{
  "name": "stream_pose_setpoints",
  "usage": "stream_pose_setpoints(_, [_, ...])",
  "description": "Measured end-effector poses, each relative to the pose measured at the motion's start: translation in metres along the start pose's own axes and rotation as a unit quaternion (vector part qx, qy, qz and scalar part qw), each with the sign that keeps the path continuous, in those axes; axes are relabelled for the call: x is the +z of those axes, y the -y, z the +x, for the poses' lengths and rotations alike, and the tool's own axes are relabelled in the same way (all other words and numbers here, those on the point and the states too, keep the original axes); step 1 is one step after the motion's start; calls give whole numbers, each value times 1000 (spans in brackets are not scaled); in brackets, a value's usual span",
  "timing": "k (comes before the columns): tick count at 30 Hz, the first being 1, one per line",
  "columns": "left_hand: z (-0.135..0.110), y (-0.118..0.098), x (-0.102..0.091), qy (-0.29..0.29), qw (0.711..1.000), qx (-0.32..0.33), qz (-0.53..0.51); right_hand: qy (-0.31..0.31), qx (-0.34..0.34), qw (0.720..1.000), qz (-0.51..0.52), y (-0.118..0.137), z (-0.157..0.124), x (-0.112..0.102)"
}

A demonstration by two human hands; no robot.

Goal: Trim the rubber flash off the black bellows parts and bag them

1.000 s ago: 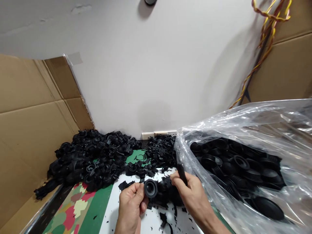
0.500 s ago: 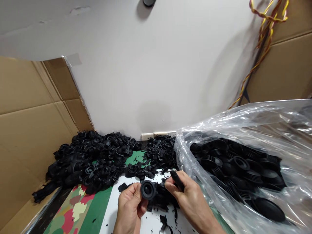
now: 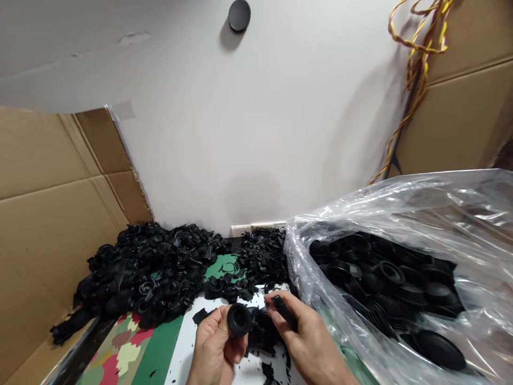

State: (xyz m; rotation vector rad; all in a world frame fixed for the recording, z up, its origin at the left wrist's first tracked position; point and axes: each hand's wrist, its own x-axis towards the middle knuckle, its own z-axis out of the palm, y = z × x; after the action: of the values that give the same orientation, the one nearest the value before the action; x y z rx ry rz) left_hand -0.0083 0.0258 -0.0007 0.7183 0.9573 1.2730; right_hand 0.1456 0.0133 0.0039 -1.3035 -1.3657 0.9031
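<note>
My left hand is closed around a black ribbed rubber boot, its round open end facing the camera. My right hand is closed on a slim black tool whose tip lies close to the boot's right side. Both hands hover over a white sheet littered with black rubber trimmings. The tool's working end is too dark to make out.
A large heap of black rubber boots lies at the back left against cardboard panels. A pile of black scraps sits by the wall. A clear plastic bag full of boots fills the right. Twisted wires hang at upper right.
Both hands have drifted slightly left and lower in the picture, with the right hand's tool closing in on the boot. The view has tipped up a little.
</note>
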Motion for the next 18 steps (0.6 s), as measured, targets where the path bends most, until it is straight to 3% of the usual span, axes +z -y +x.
stream_pose_setpoints(5, [-5, -4, 7, -5, 1000, -11, 5, 36, 19, 996, 75, 1, -2, 6])
stream_pose_setpoints(11, [-2, -8, 2, 16, 999, -16, -24, 28, 11, 998, 50, -5, -3, 11])
stream_pose_setpoints(18, [-2, -6, 0, -4, 999, -8, -35, 55, 29, 998, 16, -11, 0, 8])
